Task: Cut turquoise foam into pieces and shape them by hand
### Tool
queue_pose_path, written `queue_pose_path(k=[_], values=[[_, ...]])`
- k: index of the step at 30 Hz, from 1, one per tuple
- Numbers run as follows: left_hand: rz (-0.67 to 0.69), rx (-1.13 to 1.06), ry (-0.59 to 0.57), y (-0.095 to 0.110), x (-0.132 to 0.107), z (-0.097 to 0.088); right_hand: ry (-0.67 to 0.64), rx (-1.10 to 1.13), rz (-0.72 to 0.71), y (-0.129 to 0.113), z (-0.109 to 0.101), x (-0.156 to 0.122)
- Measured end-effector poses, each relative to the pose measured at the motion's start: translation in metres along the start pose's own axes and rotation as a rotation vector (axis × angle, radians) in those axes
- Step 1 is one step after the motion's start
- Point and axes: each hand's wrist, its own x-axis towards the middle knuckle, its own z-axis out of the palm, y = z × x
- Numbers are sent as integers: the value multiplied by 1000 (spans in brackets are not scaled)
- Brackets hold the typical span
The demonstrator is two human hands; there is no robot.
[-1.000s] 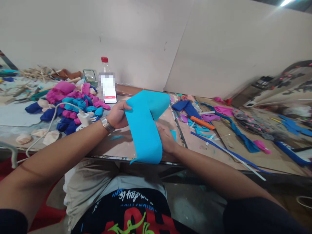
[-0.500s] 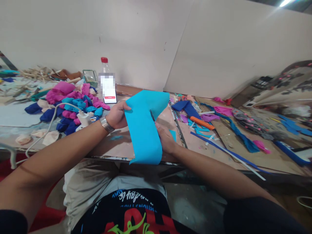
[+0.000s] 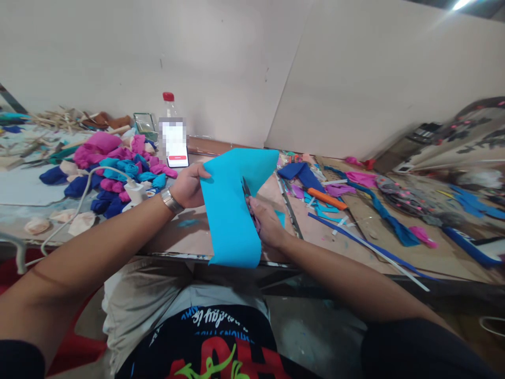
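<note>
The dark T-shirt (image 3: 158, 352) has curly white writing (image 3: 221, 316) on it, and part looks like "day". Its blue letters and big red letters are too hard to read. Marks on the phone (image 3: 177, 142) screen's red button (image 3: 177, 157) are too tiny.

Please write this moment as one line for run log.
left hand: holds blue sheet | right hand: holds scissors against sheet | table: phone, orange tool
</note>
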Motion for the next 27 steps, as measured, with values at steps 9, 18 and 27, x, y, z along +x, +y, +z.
queue_pose_path(k=[9,18,27], values=[[-75,7,-62,-7,0,-3,-14,19,31,-7,3,-3],[-33,-14,-73,-9,2,-4,-31,-52,3,-6,-2,-2],[-47,-6,-66,-9,3,-6,-27,-30,-16,-1,-4,1]])
